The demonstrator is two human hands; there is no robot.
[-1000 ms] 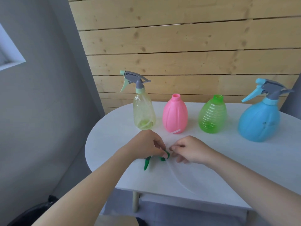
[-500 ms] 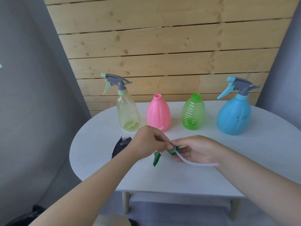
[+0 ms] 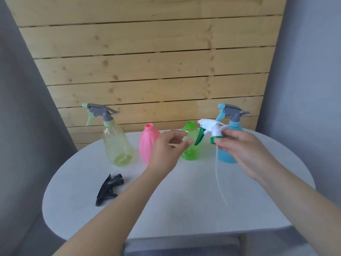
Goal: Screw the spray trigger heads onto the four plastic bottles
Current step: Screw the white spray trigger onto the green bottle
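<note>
My right hand [image 3: 238, 146] holds a white and green spray trigger head [image 3: 208, 131] in the air, its thin tube [image 3: 219, 178] hanging down. Just behind it stands the open green bottle [image 3: 191, 150]. My left hand [image 3: 168, 148] hovers with fingers apart in front of the open pink bottle [image 3: 147, 143], empty. A pale yellow bottle [image 3: 116, 143] at the left and a blue bottle [image 3: 230, 143] at the right both carry grey trigger heads. A black trigger head [image 3: 108, 188] lies on the table's left.
All of it sits on a white oval table [image 3: 184, 209] before a wooden plank wall [image 3: 147, 71]. Grey walls flank both sides. The table's front edge is close to me.
Both hands rose from the table. The right hand lifted the white and green trigger head toward the green bottle. The left hand let go of it and opened. The camera shifted, revealing the black head.
</note>
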